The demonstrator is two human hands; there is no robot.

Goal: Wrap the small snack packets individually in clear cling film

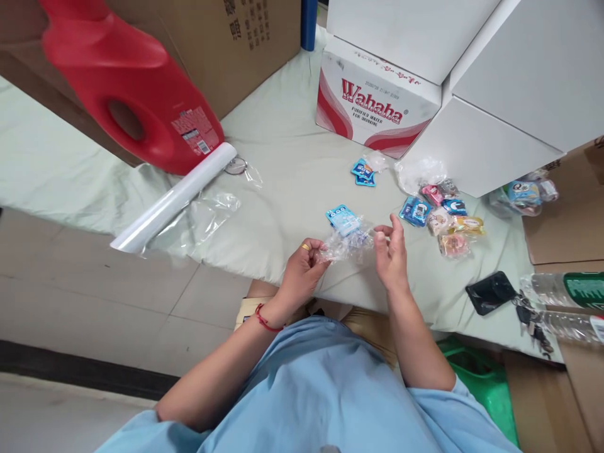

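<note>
My left hand (306, 269) pinches the edge of a crinkled clear plastic bag (337, 247) near the front edge of the cloth-covered table. Blue printed packets (344, 220) lie at the far end of the bag; whether they are inside it or under it I cannot tell. On the bag's other side, my right hand (391, 255) is raised with its fingers apart and nothing held in it. Beyond it to the right sits a cluster of small wrapped packets (438, 220) in blue, pink, yellow and cream. Two blue sachets (363, 171) lie farther back beside a scrap of clear plastic.
A red jug (155, 94) and a white roll of film (174, 198) are at the left. White boxes, one a Wahaha carton (372, 104), stand at the back. At right lie a black phone (491, 292), keys (535, 327), plastic bottles (566, 289) and another bagged bundle (523, 194).
</note>
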